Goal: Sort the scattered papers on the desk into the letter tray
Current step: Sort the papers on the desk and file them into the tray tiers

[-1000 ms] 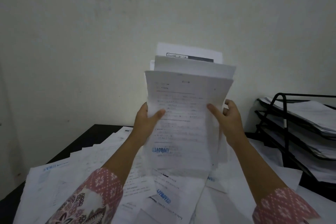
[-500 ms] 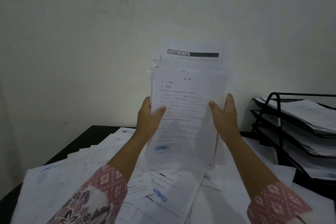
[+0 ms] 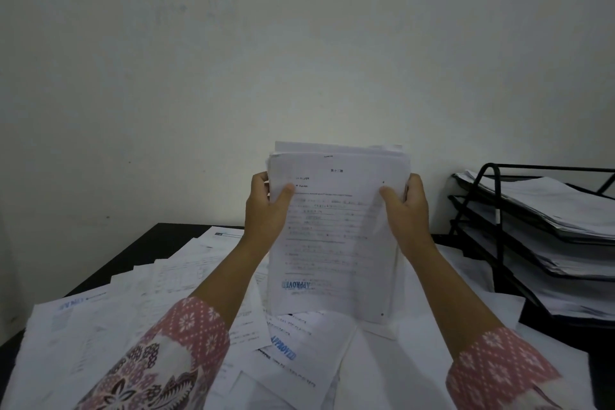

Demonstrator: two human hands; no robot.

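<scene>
Since a second earlier, you had squared the fanned stack of papers [image 3: 336,230]; its top edges sat nearly flush at centre frame, upright above the desk [image 3: 159,236]. Your left hand [image 3: 266,210] and right hand [image 3: 407,210] each gripped a side edge, thumbs on the front sheet. Such sheets were likely light, limp and prone to sliding, so firm pinches on both long edges suited them. The letter tray [image 3: 492,176] stood at right.

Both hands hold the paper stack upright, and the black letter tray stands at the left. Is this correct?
No. The head view shows the letter tray at the right; the left hand and right hand do hold the paper stack upright.
</scene>
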